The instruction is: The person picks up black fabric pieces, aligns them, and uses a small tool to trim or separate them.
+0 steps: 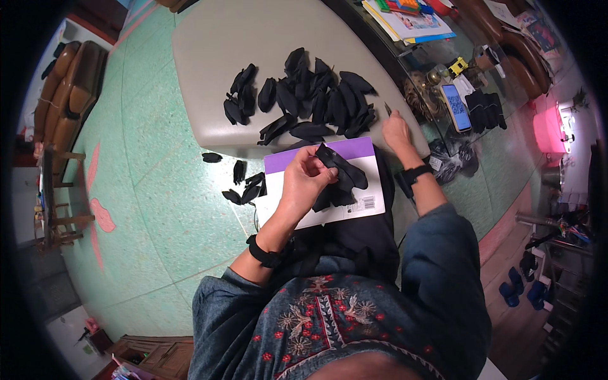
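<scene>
My left hand (304, 178) pinches a narrow black fabric piece (349, 173) between thumb and fingers, above my lap. Beneath it lies a white notebook or folder with a purple band (280, 164), bearing a printed code. More black fabric (332, 198) rests on that cover, partly hidden by the held piece. My right hand (396, 130) is low over the right front edge of a beige padded seat (228, 33), its fingers closed around a small pointed tool (388, 109) whose tip alone shows. Many similar black pieces (308, 95) are heaped on the seat.
Several black pieces (244, 190) lie on the green floor (142, 228) at left. A glass table (432, 57) at right holds papers (411, 23), a phone (456, 108) and folded black cloth (485, 110). A plastic bag (453, 159) is near its corner.
</scene>
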`<action>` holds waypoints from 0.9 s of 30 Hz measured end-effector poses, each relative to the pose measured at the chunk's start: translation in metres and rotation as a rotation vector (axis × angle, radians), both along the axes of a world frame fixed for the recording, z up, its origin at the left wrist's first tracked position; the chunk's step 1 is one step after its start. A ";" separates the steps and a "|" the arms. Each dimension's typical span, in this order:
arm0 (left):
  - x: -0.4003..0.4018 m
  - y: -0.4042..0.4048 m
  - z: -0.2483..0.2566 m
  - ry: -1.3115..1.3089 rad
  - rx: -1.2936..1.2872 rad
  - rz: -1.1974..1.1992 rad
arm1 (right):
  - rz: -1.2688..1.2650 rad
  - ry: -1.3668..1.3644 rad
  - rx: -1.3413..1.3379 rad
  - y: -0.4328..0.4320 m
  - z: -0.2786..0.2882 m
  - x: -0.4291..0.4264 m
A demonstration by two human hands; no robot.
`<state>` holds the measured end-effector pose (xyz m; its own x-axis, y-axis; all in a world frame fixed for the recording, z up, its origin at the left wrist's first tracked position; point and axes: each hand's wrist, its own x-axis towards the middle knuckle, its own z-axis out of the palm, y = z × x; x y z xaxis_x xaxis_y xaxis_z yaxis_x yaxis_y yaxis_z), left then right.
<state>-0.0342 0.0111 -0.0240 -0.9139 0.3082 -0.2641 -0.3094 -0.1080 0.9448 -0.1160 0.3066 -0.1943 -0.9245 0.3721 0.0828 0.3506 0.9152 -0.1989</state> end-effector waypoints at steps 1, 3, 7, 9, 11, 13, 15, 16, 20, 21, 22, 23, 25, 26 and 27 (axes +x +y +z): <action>0.001 -0.001 -0.003 0.029 -0.023 0.038 | -0.004 -0.008 -0.377 -0.008 0.016 0.004; 0.003 -0.002 -0.011 0.085 -0.065 0.106 | -0.025 -0.037 -1.123 -0.021 0.067 0.031; 0.005 0.002 0.000 0.224 -0.312 0.104 | 0.132 -0.167 -1.525 -0.067 0.168 0.104; 0.006 0.006 0.005 0.265 -0.399 0.092 | 0.186 -0.249 -1.530 -0.084 0.181 0.131; 0.009 0.010 0.009 0.269 -0.399 0.105 | 0.151 -0.309 -1.506 -0.094 0.184 0.144; 0.011 0.012 0.012 0.274 -0.399 0.108 | 0.243 -0.206 -1.246 -0.098 0.183 0.150; 0.013 0.014 0.014 0.283 -0.397 0.104 | 0.255 -0.128 -1.126 -0.104 0.182 0.152; 0.014 0.015 0.013 0.287 -0.382 0.109 | 0.260 -0.089 -1.066 -0.106 0.182 0.153; 0.013 0.015 0.003 0.258 -0.339 0.088 | 0.191 -0.066 -1.090 -0.110 0.188 0.157; 0.013 0.014 0.001 0.238 -0.334 0.074 | 0.192 -0.047 -1.084 -0.111 0.187 0.158; 0.013 0.014 -0.002 0.239 -0.310 0.080 | 0.192 -0.028 -1.079 -0.111 0.186 0.159; 0.014 0.013 -0.006 0.239 -0.286 0.086 | 0.190 -0.030 -1.075 -0.111 0.186 0.159; 0.014 0.014 -0.009 0.237 -0.253 0.092 | 0.182 -0.033 -1.067 -0.110 0.186 0.160; 0.014 0.014 -0.009 0.234 -0.246 0.093 | 0.177 -0.038 -1.068 -0.111 0.186 0.160; 0.014 0.014 -0.008 0.231 -0.238 0.095 | 0.173 -0.043 -1.068 -0.110 0.185 0.160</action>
